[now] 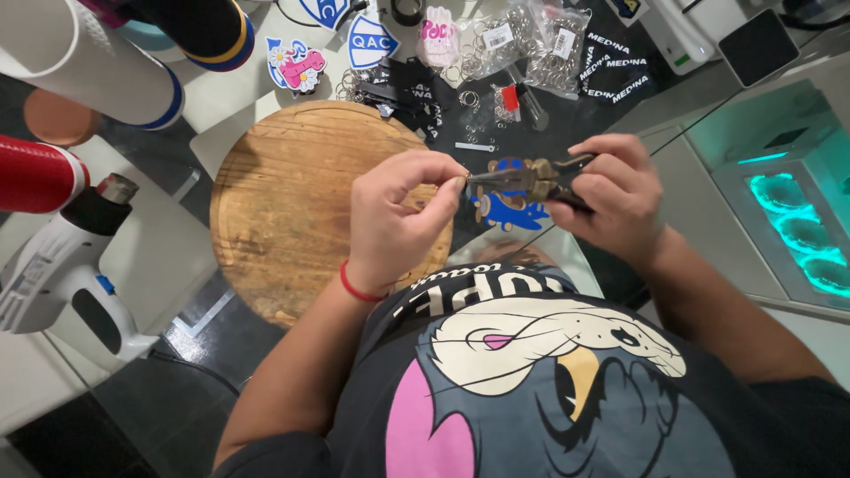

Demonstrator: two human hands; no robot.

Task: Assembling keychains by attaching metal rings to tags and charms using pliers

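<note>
My left hand [397, 212] pinches a small metal ring between thumb and forefinger, just over the right edge of a round wooden board [283, 204]. My right hand [615, 190] grips black-handled pliers [531, 177], whose jaws meet the ring at my left fingertips. Directly below the pliers lies a blue and brown cartoon-shaped charm [512, 211] on the dark table. A red band circles my left wrist.
A white heat gun [62, 265] lies at the left, beside red [35, 173] and white [88, 62] rolls. Bags of metal rings [522, 44], printed charms [297, 64] and black lanyards [615, 71] sit at the back. A machine with a teal glow [801, 230] stands right.
</note>
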